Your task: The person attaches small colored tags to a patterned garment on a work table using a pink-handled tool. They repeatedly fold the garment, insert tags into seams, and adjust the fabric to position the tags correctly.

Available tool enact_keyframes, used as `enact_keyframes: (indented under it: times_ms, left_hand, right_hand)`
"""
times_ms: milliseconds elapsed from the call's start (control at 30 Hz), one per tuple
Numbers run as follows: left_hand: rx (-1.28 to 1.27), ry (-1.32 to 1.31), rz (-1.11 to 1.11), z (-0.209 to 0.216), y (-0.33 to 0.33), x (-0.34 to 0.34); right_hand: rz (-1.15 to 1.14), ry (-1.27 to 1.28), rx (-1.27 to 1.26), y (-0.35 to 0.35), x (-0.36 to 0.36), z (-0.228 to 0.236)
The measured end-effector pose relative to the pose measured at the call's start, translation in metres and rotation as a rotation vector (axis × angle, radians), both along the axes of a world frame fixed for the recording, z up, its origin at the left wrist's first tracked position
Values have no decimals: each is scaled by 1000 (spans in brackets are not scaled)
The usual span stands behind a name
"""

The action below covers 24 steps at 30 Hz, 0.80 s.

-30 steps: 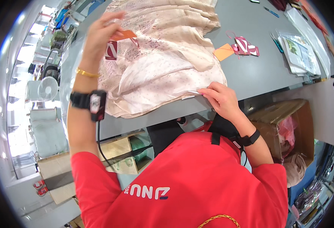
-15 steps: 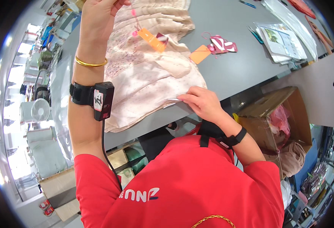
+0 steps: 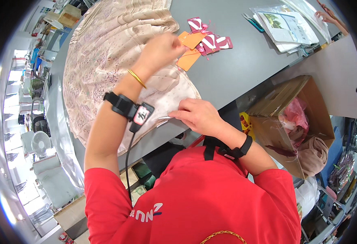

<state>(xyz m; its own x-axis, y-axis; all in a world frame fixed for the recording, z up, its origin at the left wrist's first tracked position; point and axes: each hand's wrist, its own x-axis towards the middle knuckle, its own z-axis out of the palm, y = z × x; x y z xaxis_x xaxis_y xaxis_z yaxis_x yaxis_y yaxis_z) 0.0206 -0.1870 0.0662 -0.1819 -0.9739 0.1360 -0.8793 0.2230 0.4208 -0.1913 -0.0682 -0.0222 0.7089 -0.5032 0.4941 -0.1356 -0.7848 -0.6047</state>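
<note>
A pale pink pleated garment with a small floral print (image 3: 109,57) lies spread over the grey table (image 3: 235,69). My left hand (image 3: 162,51) is above its right side, fingers closed at the edge of an orange hang tag (image 3: 193,40). A second orange tag (image 3: 188,59) and dark red printed tags (image 3: 215,44) with pink strings lie beside it. At the garment's near edge, my right hand (image 3: 198,116) pinches a thin white label (image 3: 164,118) between thumb and finger; part of it is hidden under the fingers.
Farther right on the table are bagged printed sheets (image 3: 286,30) and teal-handled snips (image 3: 253,22). A cardboard box (image 3: 268,130) with pink plastic and brown cloth stands right of me. Another person's hand (image 3: 326,17) shows at the far right.
My left hand has come down and right, bringing the dangling tags beside the others on the table. My right hand keeps its pinch at the near edge. The view has shifted.
</note>
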Motion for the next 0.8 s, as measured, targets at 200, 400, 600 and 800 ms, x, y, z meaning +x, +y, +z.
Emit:
enact_keyframes:
  times_ms: [200,400,600,800]
  left_hand:
    - [307,256,171,-69,15,21]
    - [129,399,74,-36,15,32]
    - [127,1296,-103,57,49,58]
    - [96,1390,87,96,89,96]
  right_hand:
    - [32,19,4,-2,-1,-2]
    - [27,2,6,-1,-1,-3]
    - [7,-1,36,1,0,-1]
    - [6,14,37,2,1,1]
